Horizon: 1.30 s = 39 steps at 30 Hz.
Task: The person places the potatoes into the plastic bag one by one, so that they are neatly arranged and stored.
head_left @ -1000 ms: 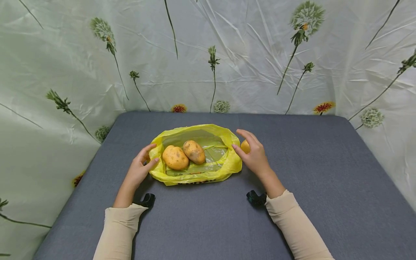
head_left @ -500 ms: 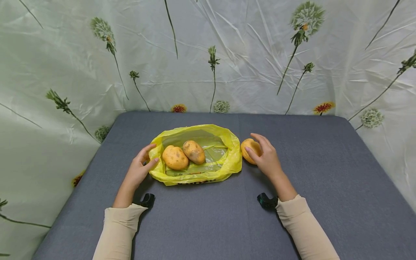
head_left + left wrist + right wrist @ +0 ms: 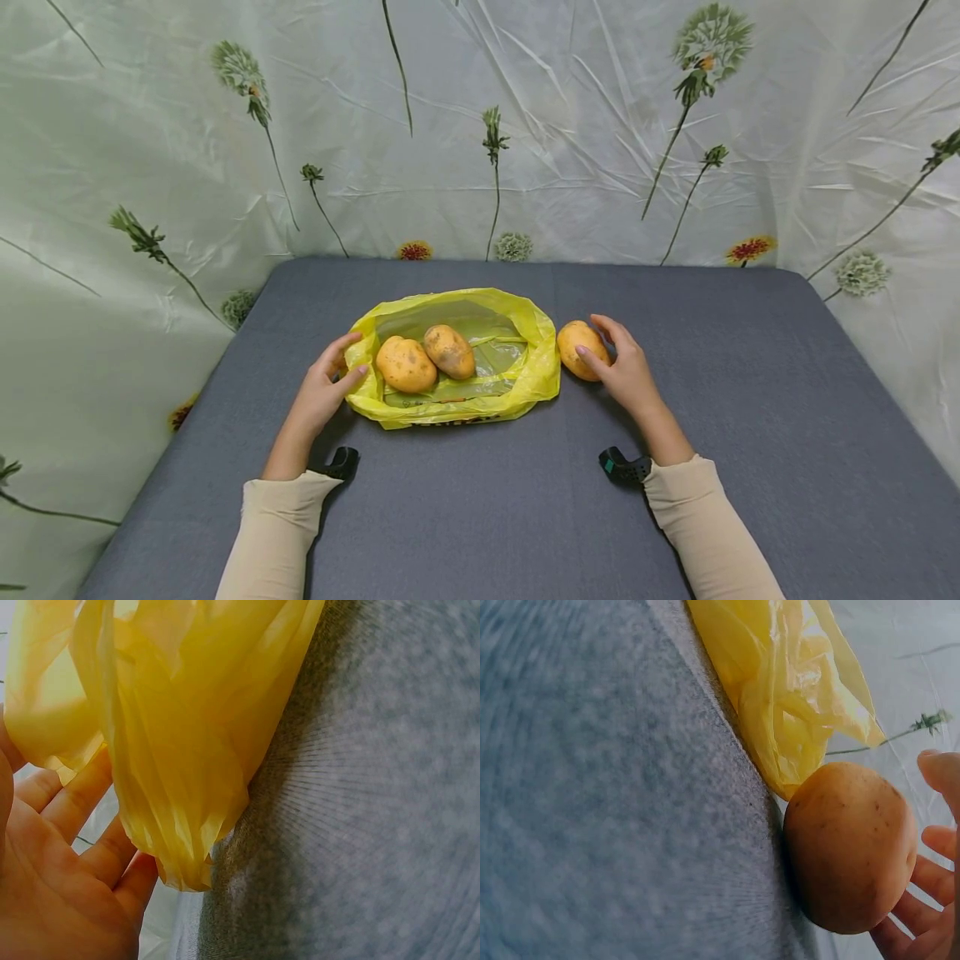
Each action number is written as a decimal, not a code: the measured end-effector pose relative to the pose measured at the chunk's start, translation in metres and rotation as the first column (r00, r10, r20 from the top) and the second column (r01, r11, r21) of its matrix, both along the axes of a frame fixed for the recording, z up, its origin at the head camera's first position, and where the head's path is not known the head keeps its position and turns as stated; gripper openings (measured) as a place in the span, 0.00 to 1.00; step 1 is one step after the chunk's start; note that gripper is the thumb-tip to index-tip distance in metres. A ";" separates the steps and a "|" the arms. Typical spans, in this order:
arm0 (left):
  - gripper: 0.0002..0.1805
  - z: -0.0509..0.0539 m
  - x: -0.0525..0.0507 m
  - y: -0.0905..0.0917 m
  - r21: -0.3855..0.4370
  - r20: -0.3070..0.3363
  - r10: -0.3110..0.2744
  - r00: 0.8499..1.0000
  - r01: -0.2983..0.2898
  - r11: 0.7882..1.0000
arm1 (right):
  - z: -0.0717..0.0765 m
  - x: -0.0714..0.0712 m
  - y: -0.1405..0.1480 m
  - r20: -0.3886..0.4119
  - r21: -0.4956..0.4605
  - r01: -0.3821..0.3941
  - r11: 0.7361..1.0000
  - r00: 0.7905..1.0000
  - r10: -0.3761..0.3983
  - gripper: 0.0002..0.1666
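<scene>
A yellow plastic bag [image 3: 538, 367] lies with its mouth spread wide, and inside it are two potatoes, one [image 3: 406, 364] at left and one [image 3: 449, 351] beside it. My left hand [image 3: 318, 398] is at the bag's left end, thumb and fingers spread and touching the plastic. In the left wrist view its fingers [image 3: 90, 793] reach behind the yellow film. A third potato [image 3: 851, 847] rests on the table just right of the bag. My right hand [image 3: 627, 375] is at that potato's right side, fingers loosely spread; the thumb stands apart from it in the right wrist view.
A grey cloth-covered table [image 3: 480, 517] lies under everything. Behind it hangs a pale curtain [image 3: 570, 167] printed with flowers. Black wrist devices [image 3: 624, 467] sit under both forearms.
My right hand has moved right, from the bag's right end to the far side of the third potato, uncovering that potato. The left hand and bag look nearly unchanged.
</scene>
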<state>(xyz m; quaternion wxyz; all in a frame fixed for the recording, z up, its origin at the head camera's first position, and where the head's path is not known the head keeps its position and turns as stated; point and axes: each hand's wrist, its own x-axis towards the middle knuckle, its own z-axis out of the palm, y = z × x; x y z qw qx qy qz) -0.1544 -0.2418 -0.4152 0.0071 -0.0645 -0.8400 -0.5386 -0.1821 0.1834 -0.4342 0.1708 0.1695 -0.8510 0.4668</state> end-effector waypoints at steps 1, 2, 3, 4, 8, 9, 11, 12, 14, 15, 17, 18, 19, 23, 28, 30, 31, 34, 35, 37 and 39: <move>0.30 -0.003 -0.002 -0.002 -0.001 0.001 0.001 1.000 -0.001 1.000 | -0.001 0.000 0.001 0.009 -0.006 -0.001 1.000 1.000 0.001 0.31; 0.30 -0.006 -0.003 -0.003 -0.006 -0.001 0.002 1.000 -0.002 1.000 | -0.002 -0.001 0.002 0.018 -0.011 -0.003 1.000 1.000 0.003 0.31; 0.30 -0.009 -0.004 -0.004 -0.012 -0.005 0.002 1.000 -0.002 1.000 | -0.004 -0.001 0.002 0.026 -0.015 -0.003 1.000 1.000 0.004 0.31; 0.30 -0.011 -0.005 -0.005 -0.009 -0.009 0.005 1.000 -0.005 1.000 | -0.005 -0.001 0.003 0.035 -0.018 -0.003 1.000 0.999 0.003 0.31; 0.30 -0.014 -0.006 -0.006 -0.013 -0.025 0.008 1.000 -0.009 1.000 | -0.008 -0.002 0.005 0.061 -0.020 -0.009 1.000 0.998 0.010 0.31; 0.30 -0.015 -0.006 -0.006 -0.014 -0.027 0.008 1.000 -0.009 1.000 | -0.009 -0.002 0.005 0.068 -0.017 -0.012 1.000 0.998 0.013 0.32; 0.30 -0.015 -0.006 -0.006 -0.016 -0.030 0.009 1.000 -0.009 1.000 | -0.009 -0.001 0.006 0.089 -0.018 -0.016 1.000 0.996 0.017 0.32; 0.30 -0.014 -0.005 -0.006 -0.014 -0.029 0.010 1.000 -0.010 1.000 | -0.009 -0.001 0.006 0.101 -0.018 -0.016 1.000 0.995 0.018 0.32; 0.30 -0.014 -0.005 -0.006 -0.011 -0.029 0.007 1.000 -0.008 1.000 | -0.010 -0.001 0.006 0.127 -0.021 -0.016 1.000 0.992 0.019 0.33; 0.30 -0.014 -0.005 -0.006 -0.011 -0.029 0.006 1.000 -0.007 1.000 | -0.010 -0.001 0.006 0.141 -0.024 -0.015 1.000 0.990 0.019 0.33; 0.30 -0.014 -0.004 -0.006 -0.007 -0.028 0.007 1.000 -0.007 1.000 | -0.010 0.000 0.007 0.166 -0.025 -0.014 1.000 0.986 0.018 0.35; 0.31 -0.014 -0.004 -0.006 -0.007 -0.026 0.007 1.000 -0.007 1.000 | -0.010 0.000 0.007 0.176 -0.022 -0.014 1.000 0.984 0.018 0.35; 0.31 -0.014 -0.004 -0.006 -0.008 -0.025 0.007 1.000 -0.007 1.000 | -0.011 0.000 0.007 0.186 -0.021 -0.016 1.000 0.982 0.019 0.36; 0.31 -0.014 -0.005 -0.006 -0.013 -0.024 0.010 1.000 -0.011 1.000 | -0.012 -0.001 0.008 0.200 -0.010 -0.025 1.000 0.979 0.027 0.39; 0.30 -0.013 -0.005 -0.006 -0.015 -0.020 0.012 1.000 -0.013 1.000 | -0.011 0.000 0.007 0.192 -0.001 -0.033 0.999 0.981 0.033 0.41; 0.30 -0.004 -0.001 -0.002 -0.012 -0.011 0.011 1.000 -0.011 1.000 | -0.011 0.000 0.007 0.198 0.003 -0.038 0.999 0.980 0.037 0.42; 0.29 0.000 0.001 0.000 -0.010 -0.008 0.009 1.000 -0.009 1.000 | -0.011 0.000 0.007 0.200 0.000 -0.041 0.999 0.979 0.040 0.42; 0.29 0.005 0.003 0.003 0.001 -0.001 0.006 1.000 -0.006 1.000 | -0.011 0.001 0.006 0.207 0.002 -0.037 0.999 0.978 0.036 0.42; 0.29 0.005 0.002 0.003 -0.001 0.000 0.006 1.000 -0.006 1.000 | -0.011 0.001 0.006 0.208 0.000 -0.032 0.999 0.978 0.032 0.42; 0.30 -0.004 -0.002 -0.001 -0.001 -0.004 0.008 1.000 -0.008 1.000 | -0.012 0.001 0.006 0.203 -0.002 -0.020 1.000 0.979 0.020 0.42; 0.30 -0.010 -0.005 -0.004 -0.003 -0.003 0.012 1.000 -0.012 1.000 | -0.011 0.001 0.006 0.197 -0.006 -0.010 1.000 0.980 0.011 0.42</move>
